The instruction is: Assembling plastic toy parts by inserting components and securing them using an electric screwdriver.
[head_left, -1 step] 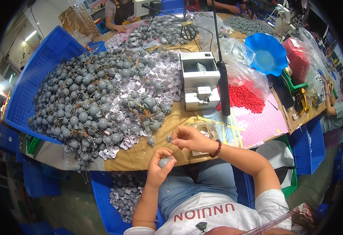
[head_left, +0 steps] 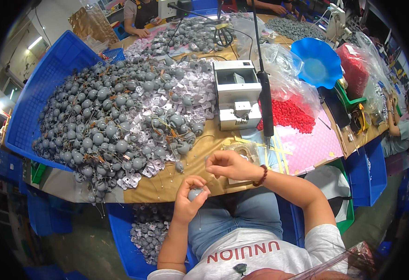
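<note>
grey ball (head_left: 194,194) in left hand (head_left: 185,202), fingers curled round it, thumb across, by the near edge of the worktop (head_left: 160,187). right hand (head_left: 230,166) just beyond and to the right, fingers bent in, thumb close to fingertips; can't tell if anything's pinched. heap of grey balls (head_left: 101,122) off left, not touched by the hands.

Held ball (head_left: 195,193): grey | heaped balls (head_left: 98,138): grey | small parts (head_left: 199,88): white | crate (head_left: 21,126): blue | surface (head_left: 160,190): tan-brown | granules (head_left: 290,117): red | bowl (head_left: 302,52): bright blue | sheet (head_left: 314,147): pink | bracelet (head_left: 262,175): dark red | jeans (head_left: 255,210): blue
</note>
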The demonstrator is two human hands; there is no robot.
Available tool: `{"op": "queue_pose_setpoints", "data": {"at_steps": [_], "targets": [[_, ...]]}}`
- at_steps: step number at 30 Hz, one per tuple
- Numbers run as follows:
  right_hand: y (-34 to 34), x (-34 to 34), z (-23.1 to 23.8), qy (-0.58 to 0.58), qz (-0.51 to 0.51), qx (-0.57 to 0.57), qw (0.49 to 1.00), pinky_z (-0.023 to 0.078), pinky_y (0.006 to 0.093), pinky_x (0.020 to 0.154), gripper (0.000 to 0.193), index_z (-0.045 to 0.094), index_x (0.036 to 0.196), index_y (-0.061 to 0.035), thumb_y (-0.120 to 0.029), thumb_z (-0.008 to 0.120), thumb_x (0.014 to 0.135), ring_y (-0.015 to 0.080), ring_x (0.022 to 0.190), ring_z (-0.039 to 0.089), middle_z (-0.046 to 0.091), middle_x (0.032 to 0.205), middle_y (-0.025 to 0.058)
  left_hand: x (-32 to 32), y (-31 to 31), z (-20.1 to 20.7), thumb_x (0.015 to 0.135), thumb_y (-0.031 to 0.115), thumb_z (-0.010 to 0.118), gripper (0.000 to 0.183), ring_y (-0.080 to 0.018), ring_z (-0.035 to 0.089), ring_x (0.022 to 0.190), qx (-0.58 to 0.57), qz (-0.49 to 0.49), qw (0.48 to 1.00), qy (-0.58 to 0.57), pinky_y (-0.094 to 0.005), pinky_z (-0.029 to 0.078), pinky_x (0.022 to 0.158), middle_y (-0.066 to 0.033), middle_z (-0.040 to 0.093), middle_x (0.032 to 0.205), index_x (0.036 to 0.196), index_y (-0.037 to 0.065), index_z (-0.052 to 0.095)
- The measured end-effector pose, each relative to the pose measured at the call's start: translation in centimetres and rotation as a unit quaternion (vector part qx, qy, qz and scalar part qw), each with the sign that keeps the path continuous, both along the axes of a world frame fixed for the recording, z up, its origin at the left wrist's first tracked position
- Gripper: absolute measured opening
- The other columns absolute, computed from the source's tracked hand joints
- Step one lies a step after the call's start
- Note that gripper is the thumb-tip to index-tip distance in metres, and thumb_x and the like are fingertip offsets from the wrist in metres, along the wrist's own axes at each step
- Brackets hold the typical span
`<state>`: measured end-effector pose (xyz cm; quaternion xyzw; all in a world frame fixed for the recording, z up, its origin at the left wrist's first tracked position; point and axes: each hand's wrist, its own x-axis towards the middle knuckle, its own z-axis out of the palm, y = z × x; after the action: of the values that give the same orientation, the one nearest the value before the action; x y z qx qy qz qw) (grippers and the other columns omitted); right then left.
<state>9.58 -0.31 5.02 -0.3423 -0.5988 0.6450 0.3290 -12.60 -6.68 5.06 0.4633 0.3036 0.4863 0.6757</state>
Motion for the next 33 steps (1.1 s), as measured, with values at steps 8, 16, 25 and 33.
{"op": "queue_pose_setpoints", "data": {"at_steps": [8, 16, 25, 33], "targets": [[-4.1, 4.9, 1.5, -0.02, -0.005, 0.223, 0.975, 0.052, 0.032, 0.082, 0.019, 0.064, 0.109, -0.0041, -0.019, 0.069, 0.099, 0.0192, 0.099, 0.063, 0.065, 0.111, 0.0102, 2.9, 0.2, 2.6, 0.095, 0.009, 0.064, 0.014, -0.017, 0.062, 0.093, 0.017, -0.066, 0.988, -0.136, -0.0293, 0.051, 0.082, -0.0105, 0.06, 0.104, 0.106, 0.004, 0.056], [-6.7, 9.6, -1.6, 0.015, -0.069, -0.043, 0.997, 0.054, 0.027, 0.074, 0.038, 0.059, 0.134, -0.0044, -0.004, 0.068, 0.097, 0.0122, 0.087, 0.066, 0.065, 0.102, 0.0048, 6.4, -0.5, -3.8, 0.103, 0.012, 0.06, 0.008, -0.0156, 0.066, 0.093, -0.193, -0.003, 0.967, -0.166, -0.0292, 0.053, 0.084, -0.008, 0.065, 0.105, 0.108, 0.007, 0.058], [-4.0, 10.2, -3.5, -0.339, -0.129, 0.381, 0.851, 0.055, 0.0408, 0.072, 0.022, 0.072, 0.1, -0.0075, -0.007, 0.074, 0.079, 0.0297, 0.081, 0.067, 0.065, 0.09, 0.01, 8.8, -0.1, -4.0, 0.086, 0.002, 0.072, 0.015, -0.0277, 0.064, 0.102, 0.188, 0.023, 0.931, 0.311, -0.0372, 0.051, 0.09, -0.0142, 0.064, 0.11, 0.099, 0.001, 0.065], [-1.6, 10.1, -4.1, -0.399, -0.034, 0.493, 0.772, 0.054, 0.0368, 0.073, 0.038, 0.069, 0.114, -0.0067, -0.015, 0.069, 0.077, 0.025, 0.086, 0.063, 0.061, 0.094, 0.0067, 9.7, 0.9, -3.3, 0.082, 0.005, 0.074, 0.015, -0.033, 0.059, 0.099, 0.315, -0.024, 0.861, 0.399, -0.0426, 0.05, 0.085, -0.0107, 0.062, 0.104, 0.096, 0.004, 0.067]]}}
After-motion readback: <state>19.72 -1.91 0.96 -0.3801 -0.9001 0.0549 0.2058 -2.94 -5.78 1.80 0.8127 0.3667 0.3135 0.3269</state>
